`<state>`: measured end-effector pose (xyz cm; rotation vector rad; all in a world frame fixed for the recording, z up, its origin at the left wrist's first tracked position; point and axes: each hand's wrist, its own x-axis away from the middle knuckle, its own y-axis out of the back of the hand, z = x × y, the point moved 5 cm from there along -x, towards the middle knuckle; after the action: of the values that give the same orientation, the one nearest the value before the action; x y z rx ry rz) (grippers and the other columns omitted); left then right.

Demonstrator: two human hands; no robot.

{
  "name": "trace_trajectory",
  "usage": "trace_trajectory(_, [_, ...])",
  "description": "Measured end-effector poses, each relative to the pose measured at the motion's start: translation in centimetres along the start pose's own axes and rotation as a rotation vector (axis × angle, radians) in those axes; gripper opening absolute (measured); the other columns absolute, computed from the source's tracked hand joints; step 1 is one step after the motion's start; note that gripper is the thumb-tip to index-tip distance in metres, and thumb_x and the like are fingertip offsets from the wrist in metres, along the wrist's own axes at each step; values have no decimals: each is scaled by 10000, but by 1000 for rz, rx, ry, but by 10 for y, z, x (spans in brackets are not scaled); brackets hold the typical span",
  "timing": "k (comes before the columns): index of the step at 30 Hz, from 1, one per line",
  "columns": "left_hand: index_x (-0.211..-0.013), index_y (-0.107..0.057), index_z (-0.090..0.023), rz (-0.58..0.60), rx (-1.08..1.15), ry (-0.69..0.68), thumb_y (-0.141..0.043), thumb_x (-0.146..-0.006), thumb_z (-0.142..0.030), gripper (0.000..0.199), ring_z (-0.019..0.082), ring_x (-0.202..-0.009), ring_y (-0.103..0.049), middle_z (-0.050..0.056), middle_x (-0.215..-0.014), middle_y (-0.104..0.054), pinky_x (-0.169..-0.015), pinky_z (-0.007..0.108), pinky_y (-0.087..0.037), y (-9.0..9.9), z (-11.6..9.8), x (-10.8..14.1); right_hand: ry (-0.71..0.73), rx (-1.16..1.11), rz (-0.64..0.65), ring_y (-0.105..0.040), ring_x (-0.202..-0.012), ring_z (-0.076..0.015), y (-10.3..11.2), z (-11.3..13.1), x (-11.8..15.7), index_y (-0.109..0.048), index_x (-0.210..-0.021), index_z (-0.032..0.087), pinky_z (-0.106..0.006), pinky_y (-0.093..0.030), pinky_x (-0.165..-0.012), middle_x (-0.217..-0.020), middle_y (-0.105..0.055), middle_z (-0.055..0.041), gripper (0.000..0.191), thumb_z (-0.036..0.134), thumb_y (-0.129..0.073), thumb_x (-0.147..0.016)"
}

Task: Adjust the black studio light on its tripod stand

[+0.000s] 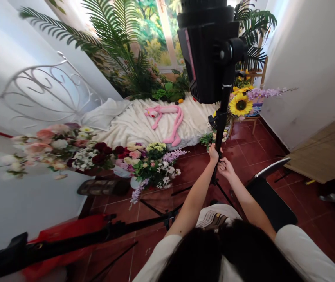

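A black light stand rises in front of me, with a large black studio light at its top. My left hand is wrapped round the stand's pole. Just below and to the right, my right hand has its fingers curled in at the pole, by what looks like a small knob mostly hidden by the fingers. The stand's legs spread over the red tiled floor below my hands.
A bed with a cream blanket holds a pink plush toy. Flowers line its near side. Sunflowers and a wooden chair stand right. A black chair is near my right arm; another stand crosses lower left.
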<state>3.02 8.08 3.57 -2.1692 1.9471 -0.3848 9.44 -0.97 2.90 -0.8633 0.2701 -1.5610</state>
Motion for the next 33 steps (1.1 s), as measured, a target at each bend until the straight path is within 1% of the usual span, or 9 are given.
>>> trace_trajectory(6, [-496,-489,-244,21,0,-11,-268,-1028,-429,605,160,-459,-523,49,-469,-545,-547,284,-471,0,-2,2,212,313,-98,-215,-434,-39,16,18,12,-279,-591,243,-180,-190,-388,-502,-268,121,528,244,-806,-614])
trace_trajectory(9, [-509,-476,-246,0,-5,-14,-275,-1021,-423,578,159,-469,-533,38,-469,-547,-558,284,-479,-1,-4,2,378,365,-81,-291,-488,-60,5,49,12,-319,-620,243,-187,-288,-429,-551,-317,100,520,294,-836,-646])
trace_trajectory(11, [-524,-462,-248,-25,-8,-8,-287,-1016,-419,550,164,-470,-532,31,-460,-536,-555,289,-477,0,-5,2,557,406,-47,-410,-574,-84,-14,82,7,-405,-700,245,-198,-423,-524,-640,-443,75,467,310,-866,-667])
trace_trajectory(14, [-536,-456,-250,-9,9,10,-277,-1015,-442,547,170,-458,-521,32,-452,-516,-539,302,-462,-2,-7,3,757,500,56,-586,-819,-122,-58,132,-4,-527,-986,262,-230,-548,-732,-953,-628,11,508,332,-914,-664])
trace_trajectory(18, [-543,-483,-248,32,42,1,-278,-1011,-437,545,172,-443,-501,44,-461,-527,-524,310,-436,-4,-11,5,899,641,244,-631,-1137,-204,-120,173,-8,-538,-1196,258,-332,-580,-926,-1165,-626,-33,618,389,-887,-703])
trace_trajectory(20, [-544,-500,-243,26,51,-13,-282,-1010,-414,543,170,-431,-482,47,-453,-525,-511,310,-418,-3,-14,6,914,703,319,-628,-1176,-240,-141,180,-5,-544,-1222,235,-395,-576,-969,-1169,-627,-41,622,419,-863,-720])
trace_trajectory(23, [-520,-505,-236,25,58,2,-278,-1018,-439,583,157,-426,-476,43,-441,-515,-503,292,-410,-3,-15,7,903,768,374,-641,-1156,-259,-157,181,1,-547,-1227,208,-461,-561,-1001,-1130,-637,-42,592,443,-817,-755])
trace_trajectory(30, [-477,-496,-224,10,105,44,-321,-1026,-470,626,126,-397,-474,30,-432,-507,-481,259,-407,-4,-16,10,872,827,336,-648,-984,-247,-162,185,1,-523,-1169,228,-478,-565,-928,-1006,-654,-18,586,392,-814,-688])
trace_trajectory(33, [-461,-482,-223,7,100,47,-318,-1035,-444,636,121,-380,-463,26,-415,-496,-471,255,-403,-4,-16,7,850,827,307,-629,-921,-219,-150,172,-6,-514,-1131,235,-435,-563,-881,-968,-635,0,552,347,-793,-668])
